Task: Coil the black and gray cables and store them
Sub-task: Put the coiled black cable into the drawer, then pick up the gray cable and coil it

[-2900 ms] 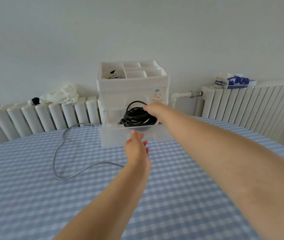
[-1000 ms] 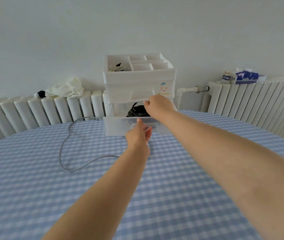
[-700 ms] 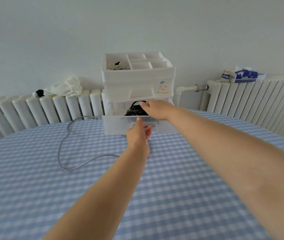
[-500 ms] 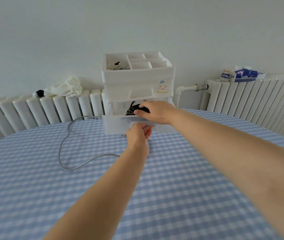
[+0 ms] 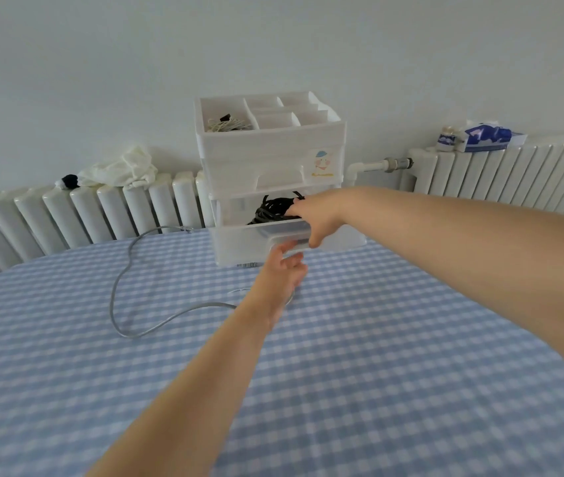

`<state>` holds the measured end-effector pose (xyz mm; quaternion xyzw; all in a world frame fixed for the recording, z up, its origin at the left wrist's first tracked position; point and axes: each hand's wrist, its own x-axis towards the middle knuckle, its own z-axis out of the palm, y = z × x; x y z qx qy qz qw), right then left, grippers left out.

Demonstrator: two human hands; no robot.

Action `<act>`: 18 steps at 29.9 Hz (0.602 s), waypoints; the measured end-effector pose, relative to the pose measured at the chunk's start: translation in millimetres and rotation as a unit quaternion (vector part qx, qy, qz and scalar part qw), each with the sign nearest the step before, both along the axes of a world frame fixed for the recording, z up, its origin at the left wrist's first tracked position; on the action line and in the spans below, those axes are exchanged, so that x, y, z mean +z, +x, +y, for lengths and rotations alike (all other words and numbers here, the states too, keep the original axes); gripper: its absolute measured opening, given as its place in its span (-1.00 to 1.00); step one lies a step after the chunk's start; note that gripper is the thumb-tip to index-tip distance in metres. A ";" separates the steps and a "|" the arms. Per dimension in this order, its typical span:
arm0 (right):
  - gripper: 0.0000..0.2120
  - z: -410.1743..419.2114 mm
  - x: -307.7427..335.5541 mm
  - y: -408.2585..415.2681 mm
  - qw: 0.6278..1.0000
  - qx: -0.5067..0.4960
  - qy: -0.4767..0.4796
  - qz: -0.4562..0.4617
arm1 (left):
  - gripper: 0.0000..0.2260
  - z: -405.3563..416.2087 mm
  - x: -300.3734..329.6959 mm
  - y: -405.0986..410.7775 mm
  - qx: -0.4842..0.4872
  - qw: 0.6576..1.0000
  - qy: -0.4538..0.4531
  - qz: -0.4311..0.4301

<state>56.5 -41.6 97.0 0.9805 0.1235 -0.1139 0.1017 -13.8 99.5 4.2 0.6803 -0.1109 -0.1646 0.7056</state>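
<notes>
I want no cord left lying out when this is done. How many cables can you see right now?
3: a coiled black cable in the open bottom drawer, a gray cable loose on the tablecloth, a pale bundle in the top tray. Closed drawers may hide more.

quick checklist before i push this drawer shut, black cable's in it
1. Black cable coiled: ok, a tight bundle.
2. Black cable fully below the drawer rim: not ok, loops rise above the front wall, close under the tier above.
3. Right hand out of the opening: not ok, its fingers are on the coil and its thumb hangs over the front wall.
4. Left hand placed to push: ok, fingers at the handle recess.
5. Gray cable clear of the drawer's path: cannot tell, it lies loose on the table and its near end is hidden behind the left hand.
6. Gray cable coiled: not ok, not yet done.
</notes>
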 end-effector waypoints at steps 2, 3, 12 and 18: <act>-0.16 -6.5 -5.4 -0.7 0.998 -0.009 0.058 -0.009 | -0.86 4.9 12.7 0.6 0.050 0.971 0.185 -0.140; -0.15 -8.3 -8.7 0.4 0.996 -0.013 0.089 -0.008 | -0.86 8.6 19.7 1.0 0.116 0.936 0.237 -0.233; -0.30 -23.5 -24.3 -6.7 0.974 0.035 0.109 -0.195 | -0.73 49.6 35.4 63.5 0.207 0.694 0.501 -0.474; -0.50 -17.9 -28.3 -0.1 0.947 0.031 0.219 -0.233 | -0.70 50.1 38.3 78.6 0.247 0.696 0.490 -0.463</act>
